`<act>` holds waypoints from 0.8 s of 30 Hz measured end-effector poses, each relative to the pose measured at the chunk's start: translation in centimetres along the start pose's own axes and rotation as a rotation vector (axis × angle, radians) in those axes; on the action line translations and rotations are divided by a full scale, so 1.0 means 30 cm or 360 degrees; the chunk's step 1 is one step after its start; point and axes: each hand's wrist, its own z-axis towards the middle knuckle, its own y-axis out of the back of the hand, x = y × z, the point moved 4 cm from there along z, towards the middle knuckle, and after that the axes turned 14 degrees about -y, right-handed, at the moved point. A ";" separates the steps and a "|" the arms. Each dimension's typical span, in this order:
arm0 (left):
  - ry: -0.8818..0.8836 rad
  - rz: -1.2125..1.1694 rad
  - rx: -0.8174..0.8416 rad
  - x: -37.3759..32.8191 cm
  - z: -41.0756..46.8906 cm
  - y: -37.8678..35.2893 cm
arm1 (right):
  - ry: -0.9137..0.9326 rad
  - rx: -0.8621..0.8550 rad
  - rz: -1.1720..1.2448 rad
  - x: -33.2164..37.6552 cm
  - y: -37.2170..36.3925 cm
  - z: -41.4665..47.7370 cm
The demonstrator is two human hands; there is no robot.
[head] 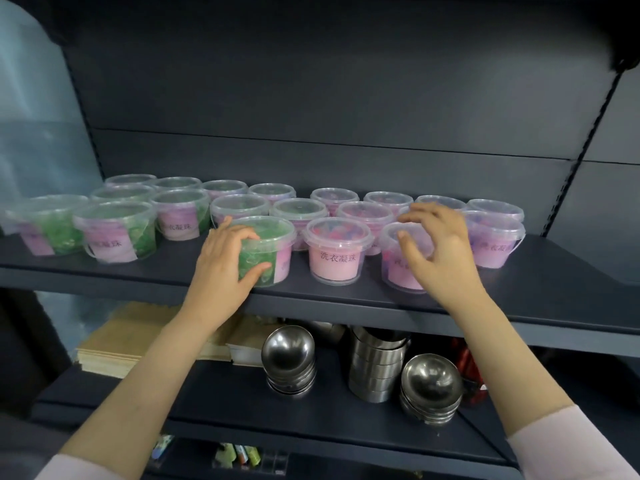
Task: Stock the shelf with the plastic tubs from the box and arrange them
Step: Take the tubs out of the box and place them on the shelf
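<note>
Several clear plastic tubs with pink labels stand in rows on the dark shelf (346, 299). My left hand (225, 261) grips a tub of green beads (273, 244) in the front row, fingers and thumb curled round its side. A pink-labelled tub (337, 251) stands to its right. Further right, my right hand (440, 244) hovers over another front tub (398, 268), fingers spread and bent above its lid; contact with it cannot be told. Two green tubs (117, 233) stand at the front left. The box is out of view.
The shelf below holds stacked steel bowls (289, 358), a stack of steel tins (375, 365), more bowls (431, 386), brown paper packs (114, 341) and a red item (467, 365). Slotted uprights (588, 133) frame the shelf bay. Small packets (239, 453) lie on the lowest shelf.
</note>
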 end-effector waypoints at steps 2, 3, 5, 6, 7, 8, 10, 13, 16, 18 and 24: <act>0.0016 0.0071 0.0035 0.049 -0.023 0.053 | 0.0170 0.0119 -0.0010 0.126 -0.064 -0.008; 0.0046 0.0134 0.0043 0.078 -0.037 0.082 | 0.0260 0.0189 -0.0007 0.189 -0.102 -0.014; 0.0120 0.0290 0.0071 0.143 -0.064 0.138 | 0.0422 0.0337 0.0019 0.307 -0.190 -0.028; 0.0149 0.0364 0.0094 0.176 -0.076 0.161 | 0.0483 0.0417 0.0022 0.360 -0.240 -0.034; 0.0164 0.0429 0.0119 0.210 -0.087 0.183 | 0.0517 0.0502 0.0003 0.404 -0.294 -0.036; 0.0160 0.0485 0.0138 0.242 -0.097 0.206 | 0.0517 0.0587 -0.0037 0.438 -0.352 -0.035; 0.0120 0.0565 0.0162 0.309 -0.109 0.258 | 0.0444 0.0725 -0.0148 0.483 -0.462 -0.020; 0.0037 0.0615 0.0184 0.424 -0.107 0.340 | 0.0292 0.0829 -0.0216 0.517 -0.590 0.004; -0.0041 0.0599 0.0202 0.530 -0.098 0.392 | 0.0193 0.0823 -0.0136 0.556 -0.675 0.009; -0.0102 0.0578 0.0214 0.574 -0.097 0.403 | 0.0180 0.0734 -0.0144 0.585 -0.715 0.004; -0.0298 0.0517 0.0065 0.635 -0.107 0.397 | 0.0118 0.0572 -0.0082 0.674 -0.824 -0.017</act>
